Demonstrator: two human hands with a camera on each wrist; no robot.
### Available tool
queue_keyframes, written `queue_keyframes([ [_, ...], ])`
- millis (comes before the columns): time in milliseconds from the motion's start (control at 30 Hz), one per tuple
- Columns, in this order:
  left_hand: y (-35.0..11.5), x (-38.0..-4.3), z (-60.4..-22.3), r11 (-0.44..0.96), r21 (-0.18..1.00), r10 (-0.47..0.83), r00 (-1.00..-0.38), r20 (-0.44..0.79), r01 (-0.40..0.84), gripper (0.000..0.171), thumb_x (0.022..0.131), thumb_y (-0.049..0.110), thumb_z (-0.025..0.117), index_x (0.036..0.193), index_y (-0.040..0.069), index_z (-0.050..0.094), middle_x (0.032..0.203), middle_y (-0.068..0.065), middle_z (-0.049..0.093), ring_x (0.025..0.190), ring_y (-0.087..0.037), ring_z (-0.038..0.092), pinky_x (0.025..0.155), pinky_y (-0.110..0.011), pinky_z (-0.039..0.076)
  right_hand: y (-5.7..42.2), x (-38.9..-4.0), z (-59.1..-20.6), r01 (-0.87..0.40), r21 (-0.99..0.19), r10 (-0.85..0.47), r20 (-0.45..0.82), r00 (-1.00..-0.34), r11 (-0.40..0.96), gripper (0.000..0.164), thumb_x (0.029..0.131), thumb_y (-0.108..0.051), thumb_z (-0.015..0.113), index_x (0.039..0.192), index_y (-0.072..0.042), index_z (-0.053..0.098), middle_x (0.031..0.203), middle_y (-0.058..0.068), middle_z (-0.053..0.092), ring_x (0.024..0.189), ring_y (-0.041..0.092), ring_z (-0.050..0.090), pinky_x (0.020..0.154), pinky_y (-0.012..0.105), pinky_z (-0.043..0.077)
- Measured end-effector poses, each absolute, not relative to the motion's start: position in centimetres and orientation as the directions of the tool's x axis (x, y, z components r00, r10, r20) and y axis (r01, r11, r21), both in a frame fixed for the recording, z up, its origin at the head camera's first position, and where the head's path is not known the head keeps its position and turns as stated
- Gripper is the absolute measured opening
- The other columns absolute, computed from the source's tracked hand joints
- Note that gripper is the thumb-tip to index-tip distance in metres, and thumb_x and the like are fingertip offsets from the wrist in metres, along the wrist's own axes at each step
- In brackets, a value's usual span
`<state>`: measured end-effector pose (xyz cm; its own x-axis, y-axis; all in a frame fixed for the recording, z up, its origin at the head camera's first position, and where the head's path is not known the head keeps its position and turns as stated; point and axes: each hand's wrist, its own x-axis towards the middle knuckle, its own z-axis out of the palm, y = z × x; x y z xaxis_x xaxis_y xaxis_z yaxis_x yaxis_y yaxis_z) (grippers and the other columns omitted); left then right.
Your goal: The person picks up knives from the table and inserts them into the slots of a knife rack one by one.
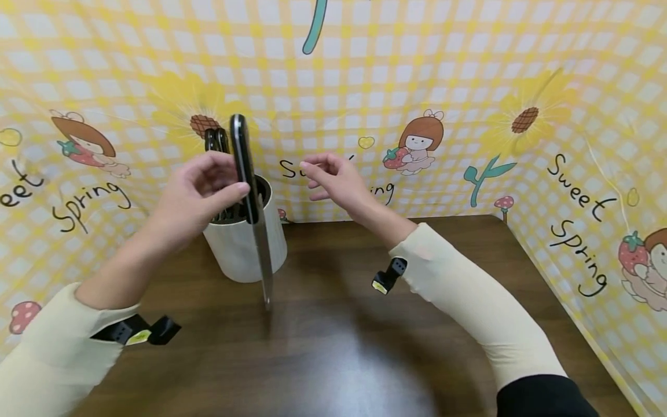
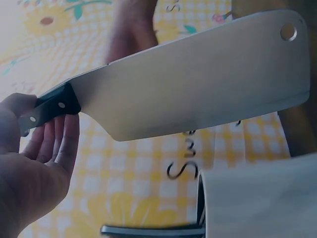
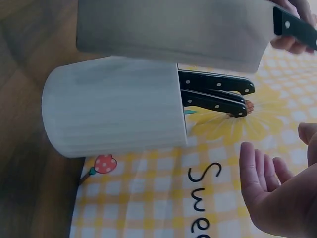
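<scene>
My left hand (image 1: 200, 191) pinches the black riveted handle of a cleaver (image 2: 193, 79) between thumb and fingers. The cleaver's broad blade, with a round hole near its far corner, points down in front of a white ribbed knife holder (image 1: 234, 249). Several black-handled knives (image 3: 218, 91) stand in that holder, partly behind my left hand in the head view. Off to the right of the holder, my right hand (image 1: 339, 182) hangs in the air with loosely bent fingers and holds nothing.
A dark wooden table (image 1: 312, 341) lies under the holder. Yellow checked cloth (image 1: 333, 87) printed with flowers and figures rises behind the table and along its sides. Each sleeve carries a small black camera (image 1: 389, 275).
</scene>
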<state>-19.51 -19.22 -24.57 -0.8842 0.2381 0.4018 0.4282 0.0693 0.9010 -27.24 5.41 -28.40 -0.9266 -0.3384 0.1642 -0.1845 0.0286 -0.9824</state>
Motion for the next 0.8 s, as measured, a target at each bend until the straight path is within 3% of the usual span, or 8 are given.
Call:
queue_keyframes([
  [200,-22.1,-18.9,-24.1,-0.058,0.909,0.18,-0.891,0.417,0.413,0.024,0.092,-0.013,0.065,0.108,0.005,0.068,0.101,-0.004,0.07,0.094,-0.013,0.067,0.081,-0.017,0.056,3.5,-28.0,-29.5,-0.099,-0.994,-0.358,0.075,-0.931,0.05,0.041,0.102,-0.026,0.064,0.134,-0.001,0.057,0.124,0.018,0.06,0.109,0.03,0.061,0.086,0.043,0.061],
  [367,-24.5,-19.0,-23.0,-0.129,0.88,0.147,-0.869,0.473,0.457,0.022,0.092,-0.017,0.062,0.108,-0.003,0.068,0.098,-0.009,0.07,0.086,-0.015,0.068,0.077,-0.019,0.059,1.7,-28.5,-30.7,-0.058,-0.996,-0.363,0.028,-0.932,0.071,0.051,0.101,-0.027,0.067,0.141,0.001,0.051,0.126,0.015,0.058,0.118,0.031,0.059,0.091,0.047,0.059],
  [533,-26.1,-19.9,-21.5,-0.277,0.826,0.073,-0.846,0.528,0.491,0.023,0.091,-0.024,0.055,0.107,-0.011,0.065,0.093,-0.014,0.068,0.079,-0.019,0.067,0.073,-0.025,0.06,0.0,-28.6,-31.9,0.012,-0.997,-0.348,-0.038,-0.937,0.076,0.057,0.1,-0.025,0.069,0.145,0.001,0.046,0.132,0.015,0.055,0.125,0.034,0.057,0.088,0.041,0.06],
  [667,-27.5,-21.0,-20.3,-0.328,0.804,0.06,-0.839,0.541,0.495,0.02,0.093,-0.022,0.054,0.11,-0.013,0.061,0.094,-0.015,0.065,0.08,-0.02,0.064,0.072,-0.026,0.06,-1.3,-28.8,-32.8,0.039,-0.998,-0.335,-0.056,-0.94,0.057,0.058,0.099,-0.022,0.07,0.145,0.002,0.045,0.131,0.018,0.056,0.118,0.035,0.062,0.084,0.034,0.061],
  [800,-28.5,-22.2,-19.3,-0.316,0.82,0.018,-0.861,0.508,0.477,0.019,0.094,-0.017,0.058,0.111,-0.01,0.06,0.096,-0.013,0.061,0.083,-0.02,0.061,0.07,-0.025,0.06,-2.4,-28.7,-33.7,0.041,-0.996,-0.296,-0.062,-0.953,0.077,0.058,0.098,-0.023,0.072,0.145,0.0,0.047,0.127,0.016,0.056,0.101,0.03,0.065,0.09,0.038,0.06],
])
